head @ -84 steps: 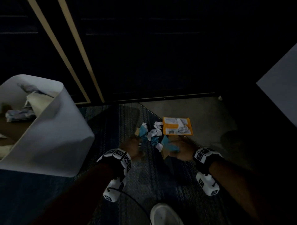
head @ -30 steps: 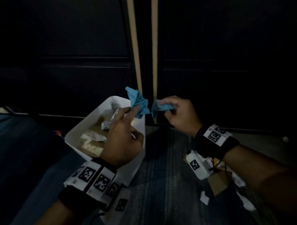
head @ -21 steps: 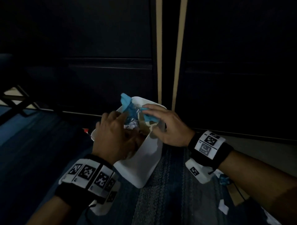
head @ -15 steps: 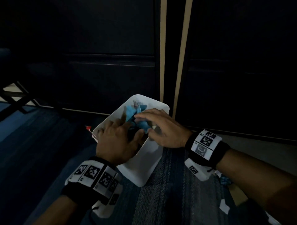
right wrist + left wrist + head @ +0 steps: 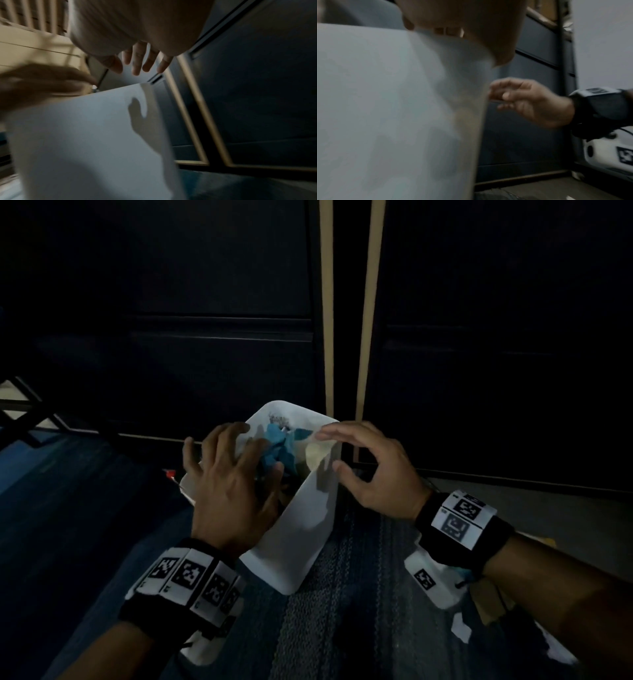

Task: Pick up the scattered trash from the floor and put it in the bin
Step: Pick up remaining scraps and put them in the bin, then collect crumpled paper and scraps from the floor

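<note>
Head view: blue paper lies crumpled in bin, just under the spread, empty left hand and beside the released right hand; judged light, soft, compressible, best pinched at any raised fold.

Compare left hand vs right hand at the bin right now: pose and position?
The left hand lies over the near-left part of the white bin's opening, fingers spread, beside the blue paper inside. The right hand hovers at the bin's right rim, fingers extended, thumb apart. The left hand shows its back to the head camera; the right hand is seen more from the side. Both hands are open, hold nothing, and wear marker wristbands.
</note>
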### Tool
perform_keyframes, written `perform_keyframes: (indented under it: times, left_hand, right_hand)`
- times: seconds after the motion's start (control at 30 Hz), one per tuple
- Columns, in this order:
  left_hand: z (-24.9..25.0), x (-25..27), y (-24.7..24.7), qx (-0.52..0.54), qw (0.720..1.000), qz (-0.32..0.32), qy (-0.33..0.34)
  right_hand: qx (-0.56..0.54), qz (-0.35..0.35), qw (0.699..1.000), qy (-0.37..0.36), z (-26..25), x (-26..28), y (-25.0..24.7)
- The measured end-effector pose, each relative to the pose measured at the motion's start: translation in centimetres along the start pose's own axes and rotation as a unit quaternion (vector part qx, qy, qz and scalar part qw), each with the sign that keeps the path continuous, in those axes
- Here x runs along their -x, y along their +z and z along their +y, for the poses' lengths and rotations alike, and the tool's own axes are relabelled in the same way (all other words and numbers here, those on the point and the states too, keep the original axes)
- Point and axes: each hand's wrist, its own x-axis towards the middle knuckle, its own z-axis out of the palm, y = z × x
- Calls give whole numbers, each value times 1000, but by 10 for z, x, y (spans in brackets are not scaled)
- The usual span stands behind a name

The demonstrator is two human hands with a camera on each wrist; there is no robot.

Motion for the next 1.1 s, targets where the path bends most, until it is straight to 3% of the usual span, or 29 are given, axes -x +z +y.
perform_keyframes:
  times: [0.17,0.23,0.33,0.5,0.6,0.7,0.87,1.0,1.1]
  left_hand:
    - [47,-5,0,56,985,74,143]
    - [77,-2,6,107,973,60,196]
    - [113,11,40,158,957,-29,243]
    - [150,55,126,180,910,-281,247]
    - [170,84,161,201,863,-412,211]
    - [193,110,186,134,807,-532,217]
    - [228,136,215,128,740,-635,183]
    - [241,152,231,81,723,-657,198]
    - [244,157,244,35,719,-636,277]
  right_hand:
    - [62,39,995,62,37,45,-37]
    - [90,20,992,90,64,73,-51]
    - [130,-10,977,166,101,121,-80]
    - [194,-72,939,274,129,202,-119]
    - [240,-117,898,349,132,243,-136]
    - [299,-214,834,411,134,274,-155]
    - [340,-265,754,495,133,307,-183]
    - [305,-316,743,505,121,329,-187]
    - [293,-332,742,504,116,338,-181]
